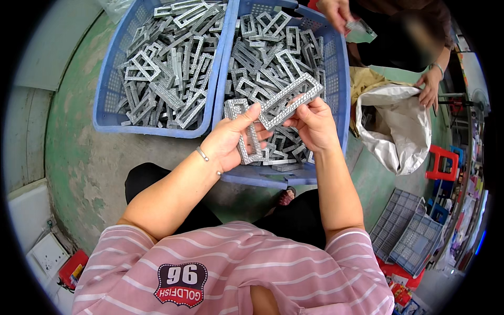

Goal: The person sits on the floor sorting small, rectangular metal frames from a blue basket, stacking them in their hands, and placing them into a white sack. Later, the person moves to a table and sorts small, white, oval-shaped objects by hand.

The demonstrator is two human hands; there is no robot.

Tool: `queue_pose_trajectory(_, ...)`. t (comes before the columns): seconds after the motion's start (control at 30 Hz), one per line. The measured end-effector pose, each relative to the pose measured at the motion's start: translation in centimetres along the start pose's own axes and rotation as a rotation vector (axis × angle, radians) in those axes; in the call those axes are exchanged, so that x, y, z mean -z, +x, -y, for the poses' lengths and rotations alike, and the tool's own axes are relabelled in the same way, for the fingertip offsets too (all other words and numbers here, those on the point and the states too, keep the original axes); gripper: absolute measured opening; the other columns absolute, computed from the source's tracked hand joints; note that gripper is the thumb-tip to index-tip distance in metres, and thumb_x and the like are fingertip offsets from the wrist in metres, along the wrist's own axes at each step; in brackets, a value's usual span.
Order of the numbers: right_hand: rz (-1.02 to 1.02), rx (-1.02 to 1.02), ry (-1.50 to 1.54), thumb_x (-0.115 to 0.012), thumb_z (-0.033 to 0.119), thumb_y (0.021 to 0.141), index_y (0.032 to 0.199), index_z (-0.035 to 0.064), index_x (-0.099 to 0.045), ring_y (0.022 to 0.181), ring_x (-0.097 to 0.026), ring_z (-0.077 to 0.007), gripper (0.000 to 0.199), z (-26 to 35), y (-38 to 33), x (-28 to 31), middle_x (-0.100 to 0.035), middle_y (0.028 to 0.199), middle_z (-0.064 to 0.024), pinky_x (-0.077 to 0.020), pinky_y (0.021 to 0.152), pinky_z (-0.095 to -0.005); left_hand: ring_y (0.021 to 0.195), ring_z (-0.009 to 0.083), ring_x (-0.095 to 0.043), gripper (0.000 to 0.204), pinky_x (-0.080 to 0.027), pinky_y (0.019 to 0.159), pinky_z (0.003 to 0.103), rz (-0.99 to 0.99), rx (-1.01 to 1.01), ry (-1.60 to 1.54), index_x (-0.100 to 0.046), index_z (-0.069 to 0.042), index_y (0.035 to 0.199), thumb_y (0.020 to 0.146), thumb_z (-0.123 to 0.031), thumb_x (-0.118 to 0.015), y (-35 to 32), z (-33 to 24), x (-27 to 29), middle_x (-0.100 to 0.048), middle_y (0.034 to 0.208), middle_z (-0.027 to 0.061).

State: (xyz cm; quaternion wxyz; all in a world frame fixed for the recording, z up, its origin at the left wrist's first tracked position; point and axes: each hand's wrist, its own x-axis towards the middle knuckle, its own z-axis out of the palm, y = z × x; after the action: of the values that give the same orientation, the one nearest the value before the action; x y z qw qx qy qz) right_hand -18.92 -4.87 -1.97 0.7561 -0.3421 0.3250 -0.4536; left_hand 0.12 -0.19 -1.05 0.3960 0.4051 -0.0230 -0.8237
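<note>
A grey, speckled rectangular frame (254, 137) with an open middle is in my left hand (229, 140). Its fingers reach behind the frame, and the thumb points toward a second one. That second grey frame (283, 95) is tilted up to the right, pinched between the thumb and fingers of my right hand (316, 125). Its lower left end comes close to my left thumb tip; whether they touch, I cannot tell. Both frames are above the right blue basket (344, 105), which is heaped with similar frames.
Another blue basket (102, 105) full of such frames stands on the left. At the far right a person's hand (336, 13) holds a small piece; their other hand (430, 86) grips a white sack (396, 142). Grey crates (415, 236) and a red stool (442, 163) stand right.
</note>
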Motion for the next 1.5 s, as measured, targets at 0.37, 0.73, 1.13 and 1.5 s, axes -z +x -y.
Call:
queue_pose_trajectory(0.37,0.156,-0.099,0.122,-0.044,0.037,0.092,0.102,-0.0049,-0.051,0.069,-0.064,-0.0208,0.044,1.5,0.2,0.8,-0.061,0.085,-0.018,-0.0519,0.048,-0.0263,0.085,0.0125,-0.056,0.021,-0.044,0.071,0.024,-0.009,-1.032,1.006,-0.059,0.002,0.097,0.076,0.005,-0.059,-1.2,0.1,-0.6,-0.058,0.101,0.0088)
queue_pose_trajectory(0.73,-0.085,0.272,-0.401,-0.051,-0.004,0.082,0.116,-0.0036,-0.049,0.102,-0.057,-0.0227,0.034,1.6,-1.3,-2.6,-0.059,0.109,-0.0171,-0.0455,0.087,-0.0305,0.102,0.0294,-0.055,0.045,-0.047,0.085,0.045,-0.065,-0.026,-0.228,-0.047,0.002,0.111,0.088,-0.037,-0.052,-0.2,-0.7,-0.7,-0.053,0.115,0.0152)
queue_pose_trajectory(1.13,-0.129,-0.238,-1.647,-0.065,0.014,0.071,0.1,0.0038,-0.06,0.096,-0.056,-0.0285,0.031,-1.9,1.7,7.6,-0.057,0.104,-0.0166,-0.0467,0.083,-0.0341,0.087,0.0224,-0.06,0.029,-0.049,0.081,0.042,0.109,-0.254,-0.211,-0.052,-0.004,0.106,0.078,-0.002,-0.056,0.0,-1.3,0.7,-0.06,0.092,0.0097)
queue_pose_trajectory(1.5,-0.273,0.013,-1.167,-0.074,0.013,0.067,0.084,0.0024,-0.062,0.067,-0.06,-0.0178,0.023,-0.6,1.1,5.0,-0.064,0.075,-0.0074,-0.0467,0.06,-0.028,0.071,0.0169,-0.061,0.01,-0.052,0.063,0.032,-0.081,-0.281,-0.045,-0.056,-0.006,0.084,0.078,-0.008,-0.064,0.7,-1.1,1.4,-0.06,0.076,0.0064)
